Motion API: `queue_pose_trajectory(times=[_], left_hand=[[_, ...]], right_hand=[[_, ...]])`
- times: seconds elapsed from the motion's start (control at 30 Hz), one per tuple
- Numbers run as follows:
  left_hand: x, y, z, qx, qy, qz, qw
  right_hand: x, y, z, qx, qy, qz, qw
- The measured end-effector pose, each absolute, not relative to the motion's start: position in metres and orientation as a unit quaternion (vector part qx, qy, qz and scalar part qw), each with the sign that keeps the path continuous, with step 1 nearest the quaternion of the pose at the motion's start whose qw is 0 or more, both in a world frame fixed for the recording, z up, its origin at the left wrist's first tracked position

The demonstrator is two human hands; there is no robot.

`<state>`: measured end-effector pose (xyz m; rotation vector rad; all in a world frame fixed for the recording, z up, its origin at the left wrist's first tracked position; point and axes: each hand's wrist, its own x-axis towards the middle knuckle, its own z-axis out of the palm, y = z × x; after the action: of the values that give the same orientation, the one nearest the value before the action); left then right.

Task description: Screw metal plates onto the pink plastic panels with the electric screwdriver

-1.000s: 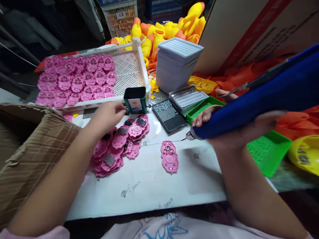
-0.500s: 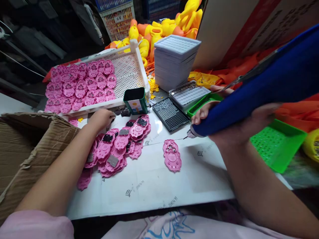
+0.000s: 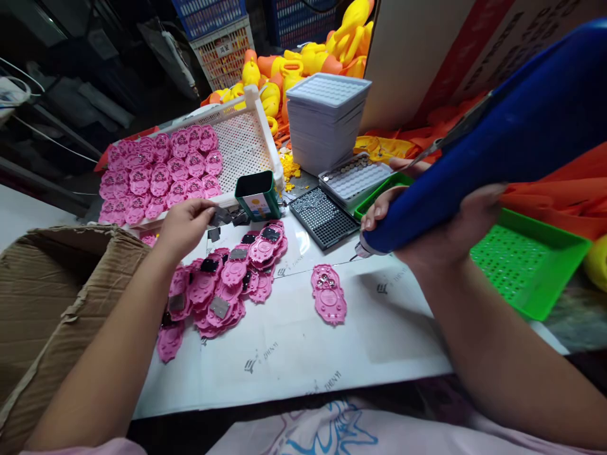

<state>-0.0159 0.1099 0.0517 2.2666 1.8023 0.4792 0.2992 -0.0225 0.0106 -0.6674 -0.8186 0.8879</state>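
Observation:
My left hand [image 3: 186, 224] pinches a small dark, flat square piece [image 3: 220, 216] beside a few similar dark pieces [image 3: 239, 217] at the foot of a dark green container [image 3: 258, 194]. Wrapped round a blue electric screwdriver [image 3: 441, 170], my right hand [image 3: 441, 224] keeps the tool tilted, its tip pointing down-left just above the table. Below that tip, apart from it, lies a single pink plastic part [image 3: 329, 294] with shiny metal pieces in its upper half. A heap of pink parts [image 3: 232, 273], several bearing dark or grey squares, spreads in front of my left hand.
Rows of pink parts fill much of a white crate [image 3: 241, 142]. A black tray of screws [image 3: 323, 218], a white tray with round discs [image 3: 358, 177], stacked white trays [image 3: 327, 126] and a green basket [image 3: 526, 259] stand behind and right. An open cardboard box [image 3: 71, 303] flanks my left arm.
My left hand has come up slightly, and the dark square piece in its fingers now shows clearly. The screwdriver in my right hand has shifted slightly; the single pink part stays put.

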Motion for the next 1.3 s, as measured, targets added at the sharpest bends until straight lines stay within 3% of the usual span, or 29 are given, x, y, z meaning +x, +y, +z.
queue_pose_trajectory(times=[0.17, 0.37, 0.77, 0.97, 1.3], left_hand=[[0.023, 0.052, 0.054, 0.719, 0.492, 0.335, 0.358], [0.052, 0.015, 0.039, 0.677, 0.461, 0.334, 0.466], [0.072, -0.009, 0.011, 0.658, 0.47, 0.344, 0.478], [0.088, -0.018, -0.002, 0.606, 0.482, 0.335, 0.537], [0.101, -0.036, -0.031, 0.655, 0.541, 0.279, 0.447]], right_hand=[[0.299, -0.022, 0.01, -0.3, -0.373, 0.416, 0.773], [0.297, -0.022, 0.01, -0.287, -0.363, 0.419, 0.781], [0.302, -0.021, 0.005, -0.299, -0.38, 0.404, 0.777], [0.305, -0.021, 0.004, -0.309, -0.4, 0.402, 0.764], [0.298, -0.025, 0.012, -0.313, -0.358, 0.423, 0.771]])
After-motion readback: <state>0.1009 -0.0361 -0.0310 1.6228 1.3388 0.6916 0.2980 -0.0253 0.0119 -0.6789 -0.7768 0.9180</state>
